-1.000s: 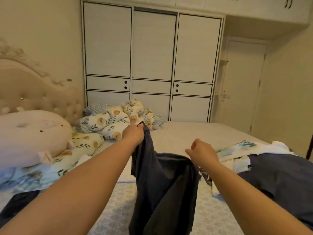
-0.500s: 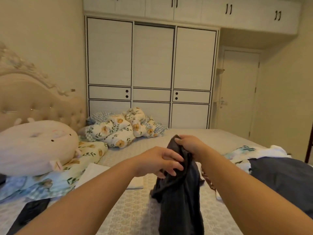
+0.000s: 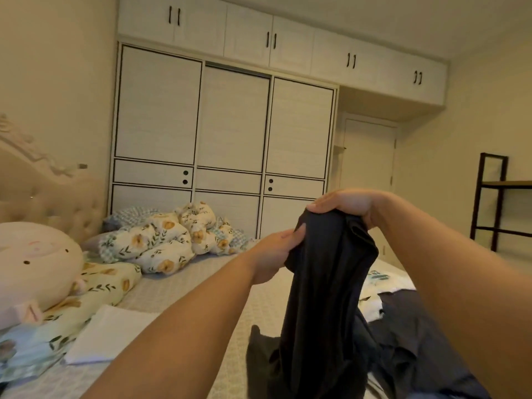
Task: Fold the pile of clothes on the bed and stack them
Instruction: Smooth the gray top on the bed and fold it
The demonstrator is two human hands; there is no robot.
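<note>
Our right hand (image 3: 344, 203) grips the dark garment (image 3: 325, 283) up top; our left hand (image 3: 276, 253) pinches its edge.

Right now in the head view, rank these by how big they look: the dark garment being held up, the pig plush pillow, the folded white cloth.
1. dark garment, though nearness to the camera inflates it
2. pig plush pillow, partly cut off at the left edge
3. folded white cloth, clearly the smallest

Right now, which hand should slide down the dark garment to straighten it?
Probably the left hand: it pinches the dark garment lower at its side edge, while the right hand grips the top, bearing it.
</note>
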